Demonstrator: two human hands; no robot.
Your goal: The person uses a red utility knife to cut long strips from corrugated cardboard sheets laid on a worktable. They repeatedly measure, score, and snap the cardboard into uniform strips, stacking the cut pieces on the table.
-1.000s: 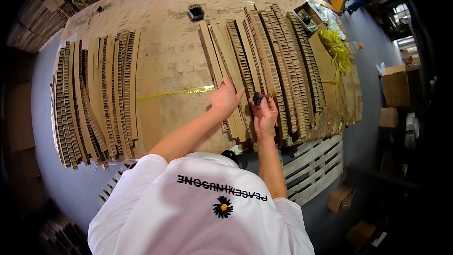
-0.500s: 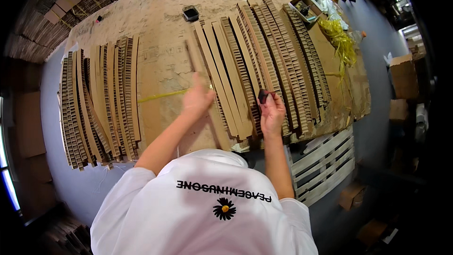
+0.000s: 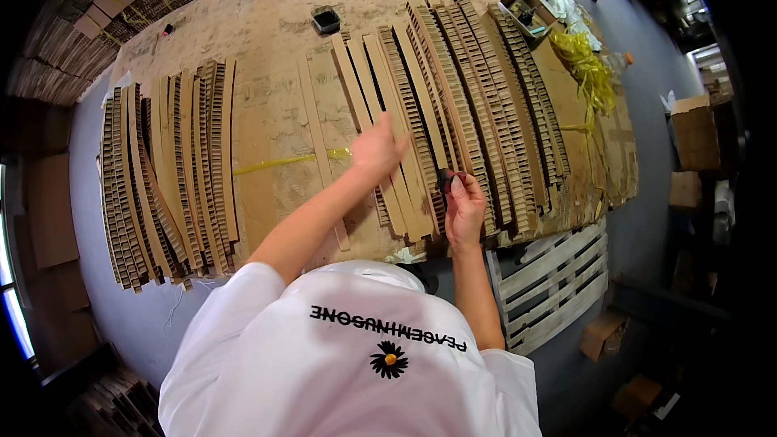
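Observation:
My left hand (image 3: pixel 380 150) reaches over a row of cardboard strips (image 3: pixel 413 125) with honeycomb edges. It is blurred, but its finger and thumb look apart and nothing shows in it. My right hand (image 3: pixel 465 212) pinches a small black and dark red block (image 3: pixel 447 180) above the same row; its underside is hidden. To the left of that row, one single cardboard strip (image 3: pixel 314 125) lies by itself on the cardboard-covered table (image 3: pixel 271 113). A small black square tray (image 3: pixel 326 21) with dark contents stands beyond the strips.
Another group of cardboard strips (image 3: pixel 174 170) lies at the table's left. An open box (image 3: pixel 526 14) of small items and tangled yellow strapping (image 3: pixel 584 69) are at the far right. A yellow band (image 3: pixel 279 163) crosses the table. Near the right front corner stands a pale slatted pallet (image 3: pixel 554 287).
The single strip beside my left hand has shifted left and lies apart on the table. My left hand has left it and moved right over the row. My right hand keeps the block, slightly lower.

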